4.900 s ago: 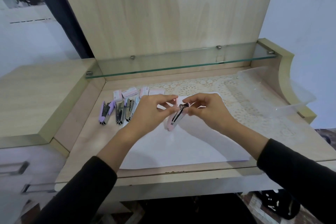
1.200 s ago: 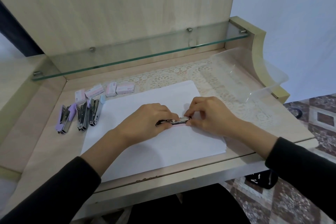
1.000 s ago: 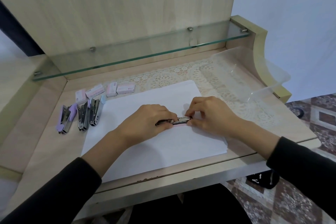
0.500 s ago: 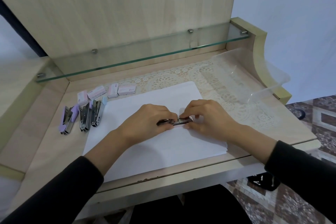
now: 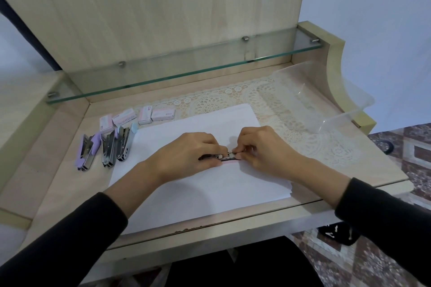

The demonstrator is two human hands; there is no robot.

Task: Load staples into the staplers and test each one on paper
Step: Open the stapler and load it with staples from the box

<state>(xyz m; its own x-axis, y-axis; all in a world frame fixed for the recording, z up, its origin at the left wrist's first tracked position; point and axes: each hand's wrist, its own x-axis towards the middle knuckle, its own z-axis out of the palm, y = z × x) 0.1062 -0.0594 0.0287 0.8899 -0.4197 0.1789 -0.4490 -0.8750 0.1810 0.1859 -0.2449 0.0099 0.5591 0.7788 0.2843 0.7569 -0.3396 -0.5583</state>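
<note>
Two grips, left hand point(image 5: 186, 154) and right hand point(image 5: 263, 149), pinch one slim metal stapler point(image 5: 224, 157) (pink underside) on smooth white paper point(image 5: 210, 193).

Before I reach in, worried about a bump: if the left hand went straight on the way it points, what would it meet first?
Probably the right hand, whose fingers pinch the far end of the stapler that the left hand holds.

The left hand point(image 5: 186, 154) is gripping a pink stapler point(image 5: 224, 158) that is lying on the middle of the paper point(image 5: 210, 196), while the right hand point(image 5: 262, 149) is pinching its metal end. Three more staplers point(image 5: 108, 149) are lying just beside the paper's left edge, and four staple boxes point(image 5: 163, 114) are sitting near its far left corner.
</note>
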